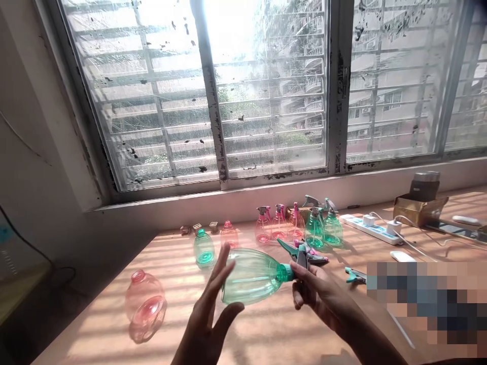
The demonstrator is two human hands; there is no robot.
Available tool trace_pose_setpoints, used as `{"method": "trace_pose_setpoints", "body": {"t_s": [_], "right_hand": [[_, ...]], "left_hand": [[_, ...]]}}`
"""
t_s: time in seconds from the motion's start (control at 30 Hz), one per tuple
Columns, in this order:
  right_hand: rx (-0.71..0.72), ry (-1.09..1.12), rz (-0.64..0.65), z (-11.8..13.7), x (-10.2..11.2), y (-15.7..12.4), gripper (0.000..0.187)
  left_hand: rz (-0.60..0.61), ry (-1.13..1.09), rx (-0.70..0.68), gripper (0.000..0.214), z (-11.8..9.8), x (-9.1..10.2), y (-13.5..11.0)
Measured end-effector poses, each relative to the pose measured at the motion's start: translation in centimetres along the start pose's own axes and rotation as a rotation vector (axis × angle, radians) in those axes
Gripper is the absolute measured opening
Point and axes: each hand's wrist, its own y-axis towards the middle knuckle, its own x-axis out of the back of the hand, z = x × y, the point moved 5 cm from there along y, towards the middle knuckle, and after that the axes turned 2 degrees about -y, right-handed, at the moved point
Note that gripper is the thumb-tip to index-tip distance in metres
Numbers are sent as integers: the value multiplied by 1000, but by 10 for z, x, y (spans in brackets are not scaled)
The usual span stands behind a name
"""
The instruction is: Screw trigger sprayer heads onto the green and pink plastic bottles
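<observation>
A translucent green spray bottle (251, 278) lies sideways in the air above the table, its neck to the right. My right hand (321, 291) is closed around the grey and green trigger spray head (303, 257) at the bottle's neck. At the bottle's base, my left hand (208, 312) has its fingers stretched and spread; whether the palm touches the base I cannot tell. Behind the bottle in hand, loose pink and grey spray heads (315, 258) lie on the table, partly hidden.
Headless bottles stand left: a near pink bottle (145, 299), a green bottle (204, 248) and a far pink bottle (229, 234). Several pink and green bottles with heads (279, 225) line the back. A power strip (371, 229), box (416, 208) and another spray head (355, 275) are right.
</observation>
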Motion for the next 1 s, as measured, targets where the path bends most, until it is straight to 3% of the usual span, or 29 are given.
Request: {"method": "trace_pose_setpoints", "body": {"t_s": [0.07, 0.17, 0.23, 0.3, 0.4, 0.53, 0.63, 0.7, 0.8, 0.9, 1.0], "right_hand": [[-26, 105, 3, -6, 0, 6, 32], [191, -72, 65, 6, -6, 0, 25], [465, -362, 101, 23, -13, -13, 20], [708, -636, 176, 33, -23, -30, 28], [890, -848, 290, 33, -34, -45, 44], [990, -913, 276, 16, -37, -41, 44], [935, -769, 144, -2, -30, -24, 29], [777, -589, -10, -16, -19, -7, 7], [539, -417, -172, -38, -8, 10, 31], [396, -353, -179, -52, -8, 16, 48], [356, -416, -174, -52, -7, 19, 59]], "left_hand": [[53, 60, -53, 54, -8, -2, -7], [-39, -74, 26, 72, -14, 1, -8], [-119, -207, 186, 83, -6, 4, -3], [-163, -383, 454, 83, 13, 3, 1], [-130, -629, 790, 79, 42, -5, 4], [-180, -611, 835, 66, 62, -11, 10], [-331, -514, 766, 63, 69, -16, 8], [-432, -410, 703, 62, 70, -20, 4], [-537, -226, 580, 56, 64, -24, -3], [-578, -64, 441, 47, 58, -22, -7], [-541, 36, 374, 43, 67, -20, -4]]}}
